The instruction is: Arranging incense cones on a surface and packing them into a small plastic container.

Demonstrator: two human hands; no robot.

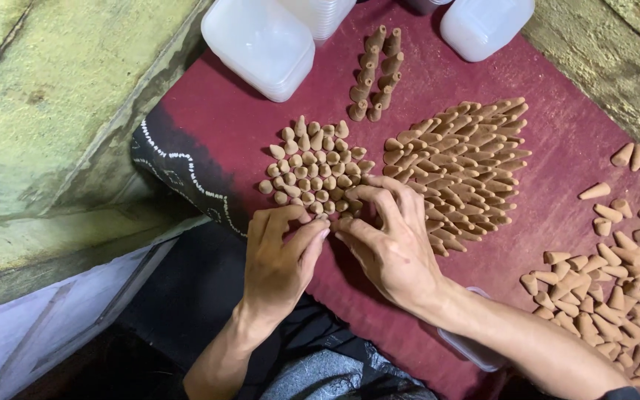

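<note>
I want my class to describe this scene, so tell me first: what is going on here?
A person's left hand and right hand meet at the near edge of a cluster of upright brown cones standing on a dark red cloth, fingertips touching the nearest cones. Beside it, a larger batch of cones lies on its side in rows, a short double row sits further back, and a loose pile lies to the right. White plastic containers stand at the far edge.
</note>
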